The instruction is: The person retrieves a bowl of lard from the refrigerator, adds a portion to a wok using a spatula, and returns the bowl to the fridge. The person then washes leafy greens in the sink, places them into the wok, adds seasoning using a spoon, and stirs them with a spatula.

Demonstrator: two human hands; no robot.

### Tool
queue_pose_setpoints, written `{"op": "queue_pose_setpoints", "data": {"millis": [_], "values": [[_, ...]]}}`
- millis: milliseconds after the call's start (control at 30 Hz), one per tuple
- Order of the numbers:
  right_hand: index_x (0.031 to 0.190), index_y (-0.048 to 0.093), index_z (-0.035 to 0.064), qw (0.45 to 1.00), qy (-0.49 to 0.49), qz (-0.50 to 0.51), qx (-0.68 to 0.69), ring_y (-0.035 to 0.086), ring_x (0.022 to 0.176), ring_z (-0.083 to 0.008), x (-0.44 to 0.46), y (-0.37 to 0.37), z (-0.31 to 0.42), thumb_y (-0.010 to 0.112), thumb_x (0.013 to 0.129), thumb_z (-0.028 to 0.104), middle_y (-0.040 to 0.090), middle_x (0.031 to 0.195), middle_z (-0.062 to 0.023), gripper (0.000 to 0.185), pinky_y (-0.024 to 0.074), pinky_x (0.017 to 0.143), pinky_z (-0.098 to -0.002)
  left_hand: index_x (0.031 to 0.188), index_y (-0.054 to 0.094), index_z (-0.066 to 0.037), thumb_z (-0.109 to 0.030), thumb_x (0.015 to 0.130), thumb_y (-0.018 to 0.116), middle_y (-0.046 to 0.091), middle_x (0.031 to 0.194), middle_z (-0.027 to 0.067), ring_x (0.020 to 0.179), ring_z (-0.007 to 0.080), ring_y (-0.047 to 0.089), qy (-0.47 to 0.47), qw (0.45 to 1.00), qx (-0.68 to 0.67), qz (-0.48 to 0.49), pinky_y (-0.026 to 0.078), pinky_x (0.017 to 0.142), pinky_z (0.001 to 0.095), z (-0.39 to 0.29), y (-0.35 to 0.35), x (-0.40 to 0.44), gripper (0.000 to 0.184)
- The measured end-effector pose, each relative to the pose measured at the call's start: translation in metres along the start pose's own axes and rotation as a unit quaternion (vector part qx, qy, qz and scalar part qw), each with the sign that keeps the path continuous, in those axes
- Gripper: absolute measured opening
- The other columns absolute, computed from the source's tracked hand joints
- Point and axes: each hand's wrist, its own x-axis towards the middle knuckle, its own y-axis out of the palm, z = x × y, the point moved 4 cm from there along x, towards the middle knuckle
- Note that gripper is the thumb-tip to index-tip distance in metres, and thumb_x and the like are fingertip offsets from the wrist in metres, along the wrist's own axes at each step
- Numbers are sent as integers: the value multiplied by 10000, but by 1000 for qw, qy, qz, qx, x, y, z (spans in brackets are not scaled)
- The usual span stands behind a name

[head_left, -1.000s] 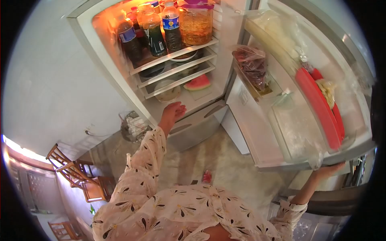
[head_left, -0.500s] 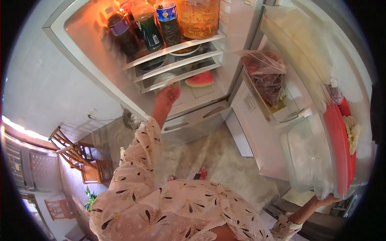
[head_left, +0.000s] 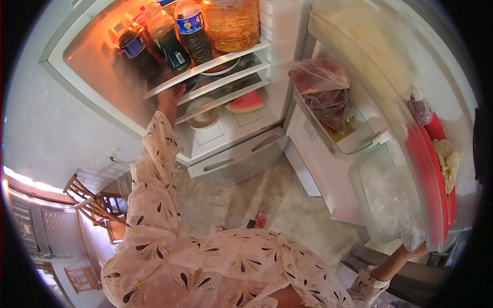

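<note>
My left hand [head_left: 172,93] reaches into the open refrigerator, in the gap just under the upper glass shelf [head_left: 205,65]. Its fingers are mostly hidden by the shelf edge, and what they touch cannot be seen. Lower down stand a pale bowl [head_left: 203,117] and a cut slice of watermelon [head_left: 245,102]. My right hand [head_left: 417,251] is at the edge of the refrigerator door [head_left: 328,190], its fingers curled round it and partly hidden.
On the upper shelf are several bottles [head_left: 193,41] and a large jar [head_left: 230,28] of orange contents. The door racks hold a plastic bag of dark food [head_left: 328,100] and a red item [head_left: 426,174]. A drawer [head_left: 239,156] sits at the bottom; wooden chairs [head_left: 92,200] stand left.
My left hand has moved from beside the bowl on the lower level up and left, into the gap under the upper shelf. My right hand stays at the door.
</note>
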Motion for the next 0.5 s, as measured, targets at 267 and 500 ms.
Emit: {"op": "queue_pose_setpoints", "data": {"millis": [267,500], "values": [[1395,246,10,1000,-11,4,-4,460,1194,-326,3,3,-4,579,871,327,409,1334,-222,697,399,1006,-442,954,564,-2,-192,919,466,634,820,155,656,274,645,6,999,-46,-26,569,581,355,15,6,-22,217],[1399,239,14,1000,-27,9,2,462,1193,-331,6,1,-8,621,862,290,409,1332,-231,714,400,1005,-445,943,497,71,-41,867,466,596,835,184,684,307,630,-105,994,-31,-11,596,617,421,22,8,-89,139]]}}
